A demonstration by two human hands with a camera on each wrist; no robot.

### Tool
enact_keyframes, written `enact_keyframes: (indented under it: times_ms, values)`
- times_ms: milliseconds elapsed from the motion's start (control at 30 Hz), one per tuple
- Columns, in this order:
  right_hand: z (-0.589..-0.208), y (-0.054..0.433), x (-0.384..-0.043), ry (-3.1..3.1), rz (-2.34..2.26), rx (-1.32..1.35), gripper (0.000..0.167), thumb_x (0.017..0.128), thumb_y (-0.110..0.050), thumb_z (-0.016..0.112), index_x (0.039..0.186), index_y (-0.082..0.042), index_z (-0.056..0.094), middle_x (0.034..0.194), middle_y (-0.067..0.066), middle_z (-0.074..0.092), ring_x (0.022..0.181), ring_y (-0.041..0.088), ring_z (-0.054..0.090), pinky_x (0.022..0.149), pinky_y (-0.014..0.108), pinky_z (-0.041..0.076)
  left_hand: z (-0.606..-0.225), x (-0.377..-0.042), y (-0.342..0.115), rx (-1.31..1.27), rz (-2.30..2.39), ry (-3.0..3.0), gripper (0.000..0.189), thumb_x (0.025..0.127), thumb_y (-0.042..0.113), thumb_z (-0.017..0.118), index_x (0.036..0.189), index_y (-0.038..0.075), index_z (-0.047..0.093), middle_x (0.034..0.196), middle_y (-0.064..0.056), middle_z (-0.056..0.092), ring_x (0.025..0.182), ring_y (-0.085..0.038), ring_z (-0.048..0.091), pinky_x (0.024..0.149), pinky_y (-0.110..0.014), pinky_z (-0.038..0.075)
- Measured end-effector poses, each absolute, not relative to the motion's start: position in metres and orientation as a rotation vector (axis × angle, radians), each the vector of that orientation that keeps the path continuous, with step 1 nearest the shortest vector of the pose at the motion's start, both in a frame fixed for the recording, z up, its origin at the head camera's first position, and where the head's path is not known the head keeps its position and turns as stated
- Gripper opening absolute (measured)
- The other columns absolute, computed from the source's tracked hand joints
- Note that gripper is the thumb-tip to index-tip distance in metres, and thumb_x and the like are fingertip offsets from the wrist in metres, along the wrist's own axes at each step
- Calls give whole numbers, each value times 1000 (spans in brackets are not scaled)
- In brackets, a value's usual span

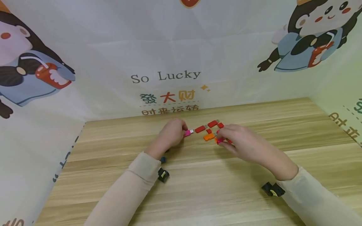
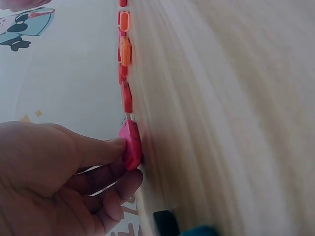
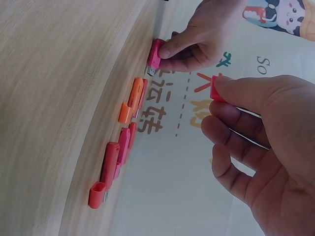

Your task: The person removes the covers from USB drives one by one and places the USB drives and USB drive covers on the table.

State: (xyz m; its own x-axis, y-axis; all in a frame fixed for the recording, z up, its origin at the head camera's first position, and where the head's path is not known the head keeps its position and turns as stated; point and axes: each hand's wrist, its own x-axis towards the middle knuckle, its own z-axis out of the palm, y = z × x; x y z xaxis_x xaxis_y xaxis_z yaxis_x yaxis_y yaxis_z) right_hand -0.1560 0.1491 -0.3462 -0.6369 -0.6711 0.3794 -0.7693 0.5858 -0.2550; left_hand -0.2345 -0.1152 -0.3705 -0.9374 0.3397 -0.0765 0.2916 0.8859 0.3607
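Observation:
My left hand (image 1: 173, 131) pinches a pink USB flash drive (image 2: 131, 145) between thumb and fingers, low over the table. Its bare metal plug (image 1: 191, 131) points right, toward the other drives. Between the thumb and forefinger of my right hand (image 3: 270, 132) is a small reddish cap (image 3: 215, 89), held above the row of drives. Beneath that hand lie an orange flash drive (image 1: 208, 137), an orange cap (image 3: 125, 112), a pink drive (image 3: 124, 146) and a red drive (image 3: 109, 162) with a red cap (image 3: 96, 194) by its plug. My right hand partly covers this group in the head view.
Two red flash drives (image 1: 200, 129) lie uncapped behind the orange one, with small red caps (image 1: 209, 131) beside them. A dark teal object (image 1: 163, 159) sits by my left wrist. A printed white curtain (image 1: 113, 62) rises behind the wooden table (image 1: 192, 188).

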Motion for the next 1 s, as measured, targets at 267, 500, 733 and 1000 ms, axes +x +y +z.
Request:
enact_keyframes:
  times_ms: [267,500,733,1000]
  values:
    - [-346,149,-157,-2583,583,1192,16,89,-2,86,98,-8,75,98,1,73,86,17,70,74,31,60,-371,-236,-114,482,526,2907,16,106,11,65,109,3,79,109,-10,75,103,-25,67,96,-39,56]
    - [-347,149,-157,-2564,584,1211,15,89,-1,85,98,-8,75,98,2,74,86,16,70,74,30,60,-372,-236,-115,502,515,2909,15,106,9,66,109,2,79,111,-10,75,107,-26,68,97,-39,56]
    - [-348,147,-158,-2591,579,1202,15,90,-3,85,97,-10,73,96,-1,72,84,15,68,73,30,59,-373,-235,-118,457,559,2913,17,107,11,65,114,3,78,118,-10,74,112,-26,67,100,-40,55]
    - [-347,139,-165,-2637,546,1195,13,91,-6,84,99,-10,74,96,-2,71,82,12,64,73,30,58,-370,-229,-124,456,591,2950,25,108,14,62,127,2,73,124,-12,73,118,-29,67,106,-43,52]
